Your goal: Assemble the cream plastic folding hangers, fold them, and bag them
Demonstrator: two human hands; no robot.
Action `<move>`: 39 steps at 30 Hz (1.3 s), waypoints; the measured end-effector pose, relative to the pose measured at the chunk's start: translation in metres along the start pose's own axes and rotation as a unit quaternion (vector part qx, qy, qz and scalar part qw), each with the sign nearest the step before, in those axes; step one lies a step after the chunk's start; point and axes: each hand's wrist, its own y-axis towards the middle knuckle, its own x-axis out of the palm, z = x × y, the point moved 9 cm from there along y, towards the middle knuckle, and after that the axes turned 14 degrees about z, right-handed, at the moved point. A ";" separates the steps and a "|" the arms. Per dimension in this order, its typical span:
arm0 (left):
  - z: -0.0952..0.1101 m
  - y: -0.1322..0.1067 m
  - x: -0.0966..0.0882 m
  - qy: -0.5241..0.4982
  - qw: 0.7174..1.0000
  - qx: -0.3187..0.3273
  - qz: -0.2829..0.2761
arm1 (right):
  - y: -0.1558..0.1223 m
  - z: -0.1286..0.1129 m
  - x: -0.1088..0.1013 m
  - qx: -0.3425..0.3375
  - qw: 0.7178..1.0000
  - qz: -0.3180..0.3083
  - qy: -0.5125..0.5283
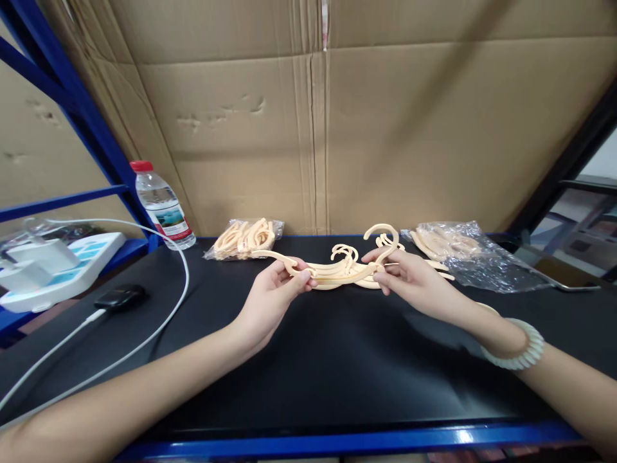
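Note:
My left hand (277,292) pinches one arm of a cream plastic clothes hanger (344,279), whose tip sticks out to the left past my fingers. Closer to its hook, my right hand (407,278) grips the same hanger, and the hook curls up above my fingertips. Behind it lie several more cream hangers (344,252) on the black tabletop (337,366), their hooks pointing up. They are partly hidden by the held hanger and my right hand.
Two clear bags of cream hanger parts lie at the back, the left bag (245,238) and the right bag (457,247). A water bottle (164,206), a white power strip (62,270), a black device (119,296) and a white cable (186,276) are at left. Cardboard (231,141) walls the back.

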 end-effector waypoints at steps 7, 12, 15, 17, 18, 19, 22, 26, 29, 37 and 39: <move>0.000 0.000 0.002 0.031 0.999 0.011 -0.011 | -0.003 -0.017 -0.002 -0.045 0.998 -0.008 -0.038; 0.004 0.003 0.003 0.033 0.999 0.015 -0.035 | -0.003 -0.025 -0.009 -0.077 0.996 0.018 -0.043; 0.009 0.005 0.005 0.048 0.997 0.032 -0.056 | -0.002 -0.026 -0.018 -0.084 0.993 0.057 -0.053; 0.010 0.006 0.006 0.058 0.995 0.034 -0.068 | -0.003 -0.028 -0.025 -0.091 0.991 0.082 -0.057; 0.010 0.007 0.006 0.058 0.995 0.031 -0.073 | -0.003 -0.029 -0.027 -0.095 0.990 0.092 -0.058; 0.009 0.008 0.006 0.051 0.995 0.027 -0.079 | -0.003 -0.030 -0.030 -0.102 0.988 0.101 -0.060; 0.005 0.007 0.009 0.015 0.994 -0.002 -0.104 | -0.005 -0.036 -0.035 -0.137 0.980 0.126 -0.073; 0.000 0.002 0.014 -0.013 0.989 -0.043 -0.138 | -0.011 -0.046 -0.036 -0.198 0.963 0.145 -0.115; 0.000 -0.001 0.017 -0.029 0.986 -0.056 -0.152 | -0.015 -0.051 -0.037 -0.226 0.950 0.159 -0.144; -0.003 0.000 0.017 -0.056 0.980 -0.094 -0.165 | -0.020 -0.059 -0.037 -0.256 0.939 0.173 -0.149; -0.003 -0.001 0.018 -0.056 0.979 -0.095 -0.169 | -0.022 -0.061 -0.036 -0.263 0.938 0.172 -0.149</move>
